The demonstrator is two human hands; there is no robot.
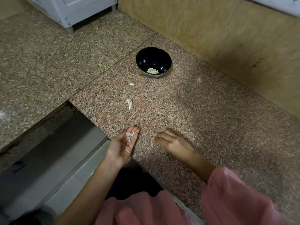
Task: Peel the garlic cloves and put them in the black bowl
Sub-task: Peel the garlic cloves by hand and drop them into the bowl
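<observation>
Black and glossy, the bowl (142,60) stands on the counter at about twelve o'clock from the hands, well apart from them. A few pale peeled cloves (152,71) lie together on its bottom. Just outside it, at seven o'clock from the bowl, a single clove (131,84) lies on the stone. Farther along the same line toward the hands sits a small heap of dry scraps (129,103), a stalk and some skin.

The left hand (121,148) is turned palm up at the counter's near edge, its fingers straight and together, gripping nothing. A few papery skins (129,135) lie loose on the fingers. At three o'clock from it the right hand (172,142) rests palm down on the stone, its fingers loosely bent. It seems to hold nothing, though the underside of the fingers is hidden. A pink sleeve (227,192) covers that forearm.

The counter (203,103) is speckled granite, pinkish brown, with a thin seam (113,62) running at ten o'clock from the bowl into a greyer slab. A tan tiled wall (227,38) rises at two o'clock. The foot of a white appliance (69,10) stands on the stone at eleven o'clock.
</observation>
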